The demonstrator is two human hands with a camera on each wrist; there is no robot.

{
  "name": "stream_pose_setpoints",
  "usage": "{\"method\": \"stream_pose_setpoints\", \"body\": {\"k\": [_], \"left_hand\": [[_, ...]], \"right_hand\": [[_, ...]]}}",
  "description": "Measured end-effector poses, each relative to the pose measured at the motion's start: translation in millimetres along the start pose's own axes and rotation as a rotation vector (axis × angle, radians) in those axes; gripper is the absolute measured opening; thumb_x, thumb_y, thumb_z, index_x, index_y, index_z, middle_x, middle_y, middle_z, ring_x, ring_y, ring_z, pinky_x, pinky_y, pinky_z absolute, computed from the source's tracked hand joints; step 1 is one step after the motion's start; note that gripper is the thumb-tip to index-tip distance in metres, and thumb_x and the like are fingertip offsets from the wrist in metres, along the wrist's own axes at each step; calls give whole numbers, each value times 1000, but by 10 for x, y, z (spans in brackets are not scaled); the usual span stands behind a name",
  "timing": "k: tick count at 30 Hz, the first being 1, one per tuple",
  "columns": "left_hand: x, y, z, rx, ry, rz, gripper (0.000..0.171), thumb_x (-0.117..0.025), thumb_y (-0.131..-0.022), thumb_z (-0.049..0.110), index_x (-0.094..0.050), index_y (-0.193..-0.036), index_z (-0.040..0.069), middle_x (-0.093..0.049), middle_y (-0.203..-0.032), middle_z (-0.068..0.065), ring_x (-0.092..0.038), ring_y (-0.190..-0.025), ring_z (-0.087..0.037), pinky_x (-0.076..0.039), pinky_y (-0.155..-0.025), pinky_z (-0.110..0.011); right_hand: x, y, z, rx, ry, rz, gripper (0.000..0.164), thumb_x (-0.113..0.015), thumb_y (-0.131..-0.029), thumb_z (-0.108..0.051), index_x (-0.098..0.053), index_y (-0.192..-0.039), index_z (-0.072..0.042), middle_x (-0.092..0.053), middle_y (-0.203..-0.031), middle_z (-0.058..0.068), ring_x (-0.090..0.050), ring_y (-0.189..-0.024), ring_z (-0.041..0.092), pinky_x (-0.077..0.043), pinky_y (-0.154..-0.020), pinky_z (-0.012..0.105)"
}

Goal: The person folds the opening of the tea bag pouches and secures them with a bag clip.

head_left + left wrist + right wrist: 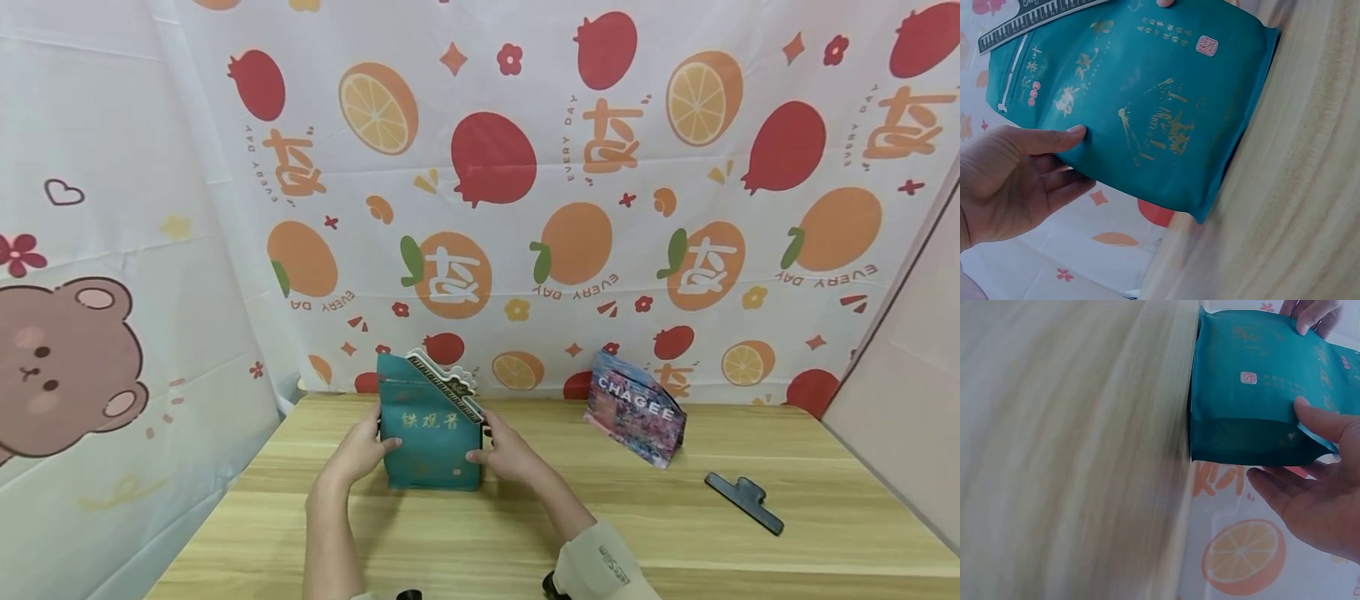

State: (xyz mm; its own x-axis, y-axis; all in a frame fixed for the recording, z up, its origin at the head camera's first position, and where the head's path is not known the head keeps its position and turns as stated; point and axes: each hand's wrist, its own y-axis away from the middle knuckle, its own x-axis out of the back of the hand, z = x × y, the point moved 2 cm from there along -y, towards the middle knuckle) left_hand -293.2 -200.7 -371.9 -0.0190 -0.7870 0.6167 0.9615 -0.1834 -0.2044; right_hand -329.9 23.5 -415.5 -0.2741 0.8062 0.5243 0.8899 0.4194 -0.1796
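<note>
A teal tea bag [431,454] with gold lettering stands upright between my two hands at the left-middle of the wooden table. My left hand [356,454] grips its left edge, thumb on the front and fingers behind, as the left wrist view also shows. On the opposite edge, my right hand [513,450] holds the bag the same way; the right wrist view shows the thumb on the front face and the bag's folded side. A piano-key-patterned clip [450,387] with a white outline sits slanted across the bag's upper right corner. Fingertips behind the bag are partly hidden.
A colourful CHAGEE bag [633,408] leans tilted at the back right of the table [600,517]. A dark, wide clip [744,502] lies nearer the front right. A fruit-print curtain [525,167] hangs behind the table, with a bear-print curtain [67,367] at left.
</note>
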Motion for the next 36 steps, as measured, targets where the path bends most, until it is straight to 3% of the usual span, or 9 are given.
{"method": "stream_pose_setpoints", "body": {"k": [4,9,15,19,22,29,34,36], "left_hand": [[35,47,51,32,-83,-31,57,-56,-89,2,-25,-132,-19,-38,-129,-36,-34,-120,-49,-32,-94,-56],[82,133,125,119,-197,-73,52,-55,-90,10,-34,-126,-21,-43,-124,-36,-39,-116,-49,-35,-91,-56],[50,224,347,263,-298,-117,48,-56,-90,15,-43,-117,-23,-50,-114,-36,-48,-106,-48,-41,-84,-54],[4,255,513,282,-354,-137,41,-57,-90,16,-53,-110,-19,-55,-108,-31,-53,-101,-43,-44,-82,-52],[-74,257,624,236,-358,-164,34,-60,-89,16,-58,-104,-15,-60,-101,-24,-57,-93,-35,-47,-78,-49],[-453,173,940,12,-356,-211,19,-65,-86,19,-64,-84,0,-59,-76,-3,-54,-67,-17,-47,-60,-35],[-736,38,1056,-116,-278,-234,26,-64,-87,22,-60,-100,-1,-61,-84,-8,-59,-77,-23,-48,-66,-38],[-832,-24,1054,-141,-241,-230,33,-63,-88,22,-58,-110,-2,-63,-99,-13,-60,-92,-28,-48,-76,-43]], "right_hand": [[68,47,-6,-16,20,3,62,-66,-86,-15,-33,-138,-6,-38,-136,18,-37,-123,39,-34,-96,51],[245,146,-16,22,76,24,61,-65,-87,-17,-34,-138,-5,-41,-135,18,-40,-121,39,-35,-96,50],[522,316,1,47,148,79,61,-65,-87,-18,-33,-138,-4,-43,-132,19,-44,-117,37,-37,-94,50],[697,438,44,49,174,120,59,-64,-87,-15,-34,-137,-4,-44,-130,21,-45,-115,38,-37,-93,49],[825,527,86,49,180,167,57,-65,-86,-13,-37,-135,-2,-47,-127,22,-46,-113,39,-38,-92,49],[1185,705,176,17,223,303,50,-66,-84,-7,-45,-129,0,-51,-123,21,-50,-110,38,-42,-89,47],[1458,801,219,-18,288,383,46,-63,-87,-10,-47,-127,4,-50,-122,25,-49,-110,39,-42,-88,50],[1564,846,244,-36,315,422,46,-62,-87,-11,-47,-127,5,-48,-124,27,-45,-113,42,-39,-89,53]]}}
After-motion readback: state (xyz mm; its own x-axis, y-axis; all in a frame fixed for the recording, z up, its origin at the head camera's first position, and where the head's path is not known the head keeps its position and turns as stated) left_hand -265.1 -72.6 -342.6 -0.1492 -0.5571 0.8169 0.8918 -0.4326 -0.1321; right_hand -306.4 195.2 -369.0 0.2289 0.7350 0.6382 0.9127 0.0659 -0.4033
